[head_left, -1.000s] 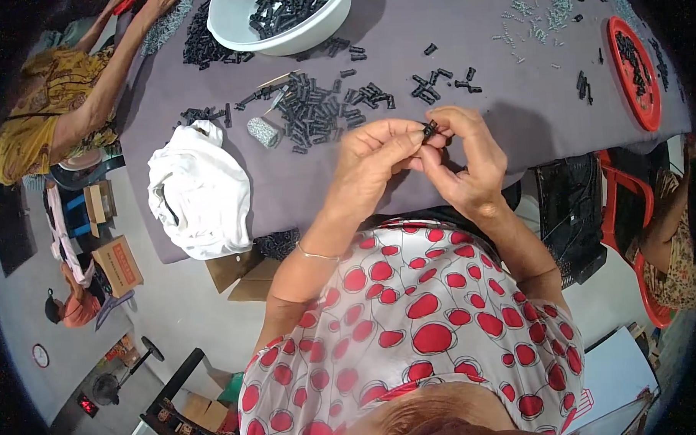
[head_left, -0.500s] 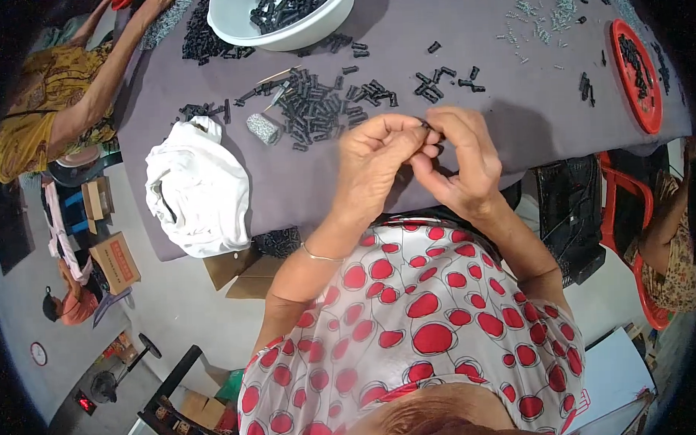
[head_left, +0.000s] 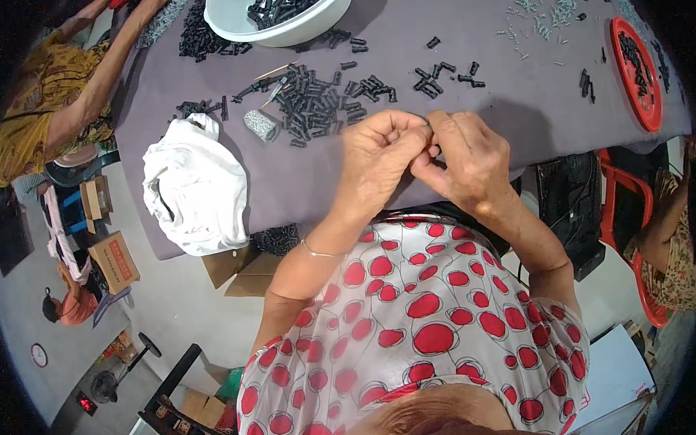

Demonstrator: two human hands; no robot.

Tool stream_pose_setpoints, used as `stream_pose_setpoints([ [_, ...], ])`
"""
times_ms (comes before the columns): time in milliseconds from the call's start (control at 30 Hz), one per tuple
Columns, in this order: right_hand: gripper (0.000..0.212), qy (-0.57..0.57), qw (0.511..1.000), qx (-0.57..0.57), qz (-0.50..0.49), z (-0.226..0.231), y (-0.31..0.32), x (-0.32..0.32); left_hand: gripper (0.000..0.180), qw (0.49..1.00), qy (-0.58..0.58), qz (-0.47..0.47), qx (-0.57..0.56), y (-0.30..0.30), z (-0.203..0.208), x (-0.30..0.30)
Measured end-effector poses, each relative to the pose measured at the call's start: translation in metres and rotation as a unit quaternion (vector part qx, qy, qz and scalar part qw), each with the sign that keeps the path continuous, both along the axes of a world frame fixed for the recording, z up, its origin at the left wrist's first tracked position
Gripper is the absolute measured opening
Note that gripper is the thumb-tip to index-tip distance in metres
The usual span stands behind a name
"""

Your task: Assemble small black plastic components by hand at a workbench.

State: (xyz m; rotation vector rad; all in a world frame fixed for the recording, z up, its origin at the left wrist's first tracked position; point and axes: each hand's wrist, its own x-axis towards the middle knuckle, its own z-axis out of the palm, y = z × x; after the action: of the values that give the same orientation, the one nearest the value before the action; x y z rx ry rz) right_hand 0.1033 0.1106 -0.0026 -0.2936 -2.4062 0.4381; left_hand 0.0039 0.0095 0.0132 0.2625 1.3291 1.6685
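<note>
My left hand and my right hand meet over the table's near edge. Both are closed, fingertips pinched together. Between them sits something small and dark, mostly hidden by the fingers; half a second ago a bit of black showed there. Just beyond my left hand lies a heap of short black plastic pieces, each with a flared end. A smaller scatter of the same black pieces is spread beyond my fingertips. Next to the heap stands a grey speckled lump, with a thin stick near it.
A white basin of black pieces stands at the far side. White cloth is bunched at the left edge. At right are a red tray and small silvery parts. Other people sit left and right; a cardboard box is below the table.
My right hand has turned, its back now more upward and its fingers drawn in closer to the left. The left hand stays nearly in place. The view has shifted slightly.
</note>
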Motion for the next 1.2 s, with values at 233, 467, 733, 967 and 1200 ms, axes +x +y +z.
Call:
stream_pose_setpoints([
  [233, 0.034, 0.020, 1.000, 0.002, 0.007, -0.002, 0.012, 0.001, 0.024, 0.999, -0.046, -0.014, 0.020, -0.005, -0.001, -0.005],
  [467, 0.032, 0.038, 0.999, -0.001, 0.010, -0.013, 0.017, -0.002, 0.021, 0.999, -0.035, -0.012, 0.025, -0.004, -0.007, -0.003],
  [733, 0.030, 0.034, 0.998, -0.030, 0.031, -0.012, 0.017, -0.001, 0.015, 0.998, -0.018, -0.015, 0.054, -0.006, -0.009, -0.001],
  [967, 0.030, 0.042, 0.997, -0.002, 0.070, -0.010, 0.018, 0.000, 0.010, 0.994, 0.075, -0.081, 0.025, -0.007, 0.000, -0.003],
  [1200, 0.039, -0.033, 0.982, -0.127, 0.137, 0.014, 0.027, 0.004, 0.015, 0.995, 0.036, -0.093, 0.028, -0.009, -0.013, -0.006],
])
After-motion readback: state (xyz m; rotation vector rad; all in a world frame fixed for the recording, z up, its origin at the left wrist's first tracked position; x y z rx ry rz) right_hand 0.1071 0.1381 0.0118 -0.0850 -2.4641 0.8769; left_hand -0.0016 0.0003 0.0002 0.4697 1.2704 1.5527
